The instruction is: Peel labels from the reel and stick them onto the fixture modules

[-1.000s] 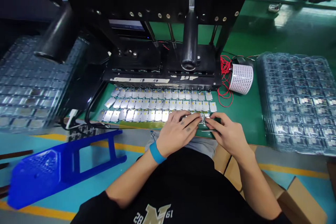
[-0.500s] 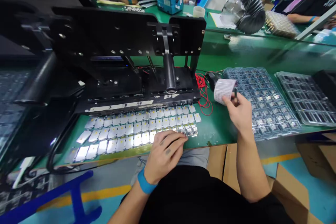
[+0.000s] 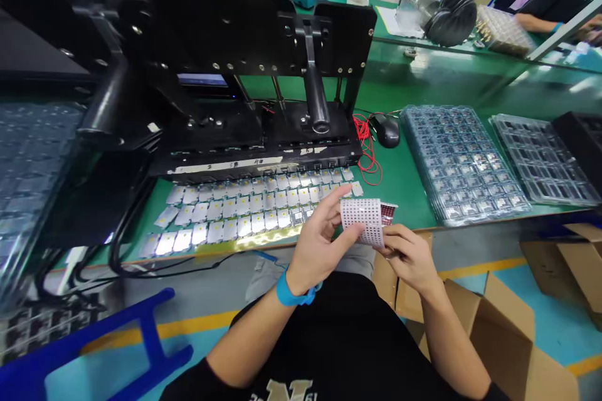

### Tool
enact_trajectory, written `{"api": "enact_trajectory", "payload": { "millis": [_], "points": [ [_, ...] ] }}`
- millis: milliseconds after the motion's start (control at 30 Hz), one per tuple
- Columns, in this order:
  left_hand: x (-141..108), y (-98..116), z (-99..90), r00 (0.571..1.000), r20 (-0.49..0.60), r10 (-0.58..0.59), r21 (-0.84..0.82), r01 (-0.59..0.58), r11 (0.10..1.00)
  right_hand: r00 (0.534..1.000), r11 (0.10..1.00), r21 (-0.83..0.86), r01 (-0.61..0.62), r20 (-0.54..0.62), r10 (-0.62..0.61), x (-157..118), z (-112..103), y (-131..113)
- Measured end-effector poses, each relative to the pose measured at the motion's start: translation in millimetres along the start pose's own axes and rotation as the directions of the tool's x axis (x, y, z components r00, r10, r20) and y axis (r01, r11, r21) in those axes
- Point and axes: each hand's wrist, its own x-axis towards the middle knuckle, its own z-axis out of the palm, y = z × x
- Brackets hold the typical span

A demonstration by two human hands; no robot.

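Note:
A curled white sheet covered in rows of small dark dots, like a sticker sheet (image 3: 365, 216), is held between both hands above the table's front edge. My left hand (image 3: 324, 241) grips its left side, thumb across the front and fingers behind. My right hand (image 3: 407, 254) pinches its lower right part, where a dark reddish underside shows. Just beyond my left hand lie rows of small circuit boards with silvery shields (image 3: 242, 205), many bearing a yellow dot. My hands partly cover the right end of those rows.
A black test fixture (image 3: 254, 163) with lever handles stands behind the boards. Right of it are red wires (image 3: 369, 150), a black mouse (image 3: 388, 131), stacked clear trays (image 3: 463, 166) and another tray (image 3: 540, 160). Cardboard boxes (image 3: 501, 326) stand below; co-workers sit across the bench.
My right hand has brought the dotted sheet leftward from beside the trays. My left hand has left the boards and taken hold of the sheet. The mouse is now uncovered; the view has shifted.

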Motion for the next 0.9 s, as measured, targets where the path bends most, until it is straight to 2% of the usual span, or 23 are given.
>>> {"api": "enact_trajectory", "payload": {
  "millis": [233, 367, 533, 633, 700, 767, 833, 900],
  "points": [
    [-7, 1, 0.7, 0.991, -0.057, 0.119, 0.102, -0.113, 0.988, 0.988, 0.995, -0.093, 0.018, 0.154, -0.004, -6, -7, 4],
    [-3, 0, -7.3, 0.988, -0.07, 0.14, 0.071, -0.135, 0.988, 0.988, 0.988, -0.148, 0.036, 0.155, -0.013, -9, -10, 10],
    [5, -4, -19.4, 0.999, -0.046, 0.015, -0.011, -0.016, 1.0, 0.996, 0.975, -0.212, 0.06, 0.077, -0.045, -5, -17, 6],
    [14, 0, -23.5, 0.997, 0.037, -0.069, -0.027, 0.07, 0.997, 0.998, 0.989, -0.131, 0.063, -0.02, -0.067, 1, -21, -11],
    [19, 5, -24.6, 0.995, 0.079, -0.066, 0.05, 0.062, 0.997, 0.99, 0.999, -0.017, -0.049, -0.134, 0.046, 7, -23, -27],
    [20, 10, -24.5, 0.999, 0.053, -0.008, 0.181, -0.001, 0.983, 0.937, 0.956, 0.201, -0.213, -0.234, 0.258, 17, -24, -41],
    [18, 14, -23.2, 0.996, 0.015, 0.084, 0.332, -0.084, 0.94, 0.848, 0.797, 0.509, -0.325, -0.218, 0.484, 28, -23, -51],
    [13, 14, -20.7, 0.986, 0.082, 0.143, 0.429, -0.165, 0.888, 0.784, 0.587, 0.726, -0.358, -0.108, 0.612, 39, -22, -54]
  ]
}}
